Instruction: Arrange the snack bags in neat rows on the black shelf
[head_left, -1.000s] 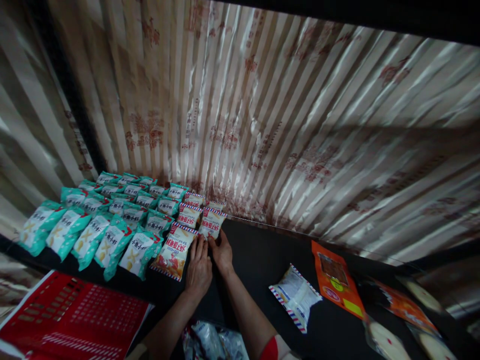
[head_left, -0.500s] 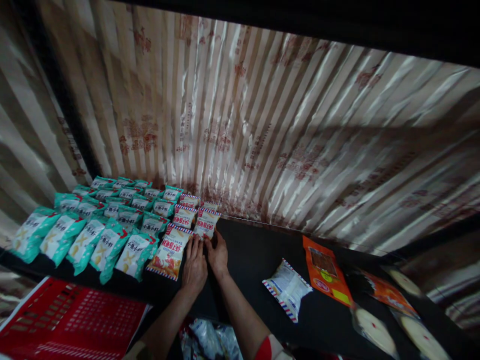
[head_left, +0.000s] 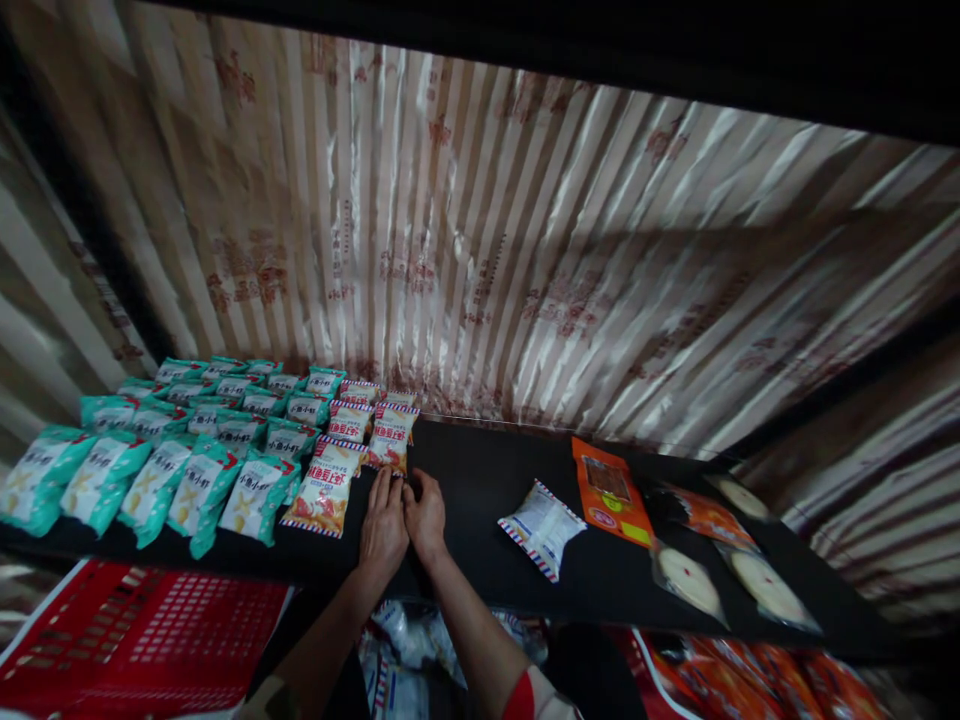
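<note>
My left hand [head_left: 385, 522] lies low over the black shelf, its fingers stretched forward with the tips at the bottom edge of a snack bag [head_left: 391, 437] with red lettering and a striped border. Close against it is my right hand [head_left: 426, 518], fingers loosely bent and apart from the bag, gripping nothing that I can see. Left of my hands, another bag of the same kind [head_left: 324, 487] leans at the front of its row, with a similar bag [head_left: 350, 422] behind it. Rows of teal snack bags [head_left: 255, 497] stand farther left.
A striped snack bag [head_left: 543, 530] lies face down to the right. Beyond it are an orange packet [head_left: 611, 490] and round, pale packaged items [head_left: 688, 580]. Below the shelf are a red basket [head_left: 202, 625] and bags [head_left: 405, 690]. Corrugated wrapped sheeting [head_left: 465, 240] forms the back wall.
My right hand has drawn back from the bag's lower corner, and my left hand has shifted slightly off the neighbouring bag. The view has turned right, showing more orange packets below.
</note>
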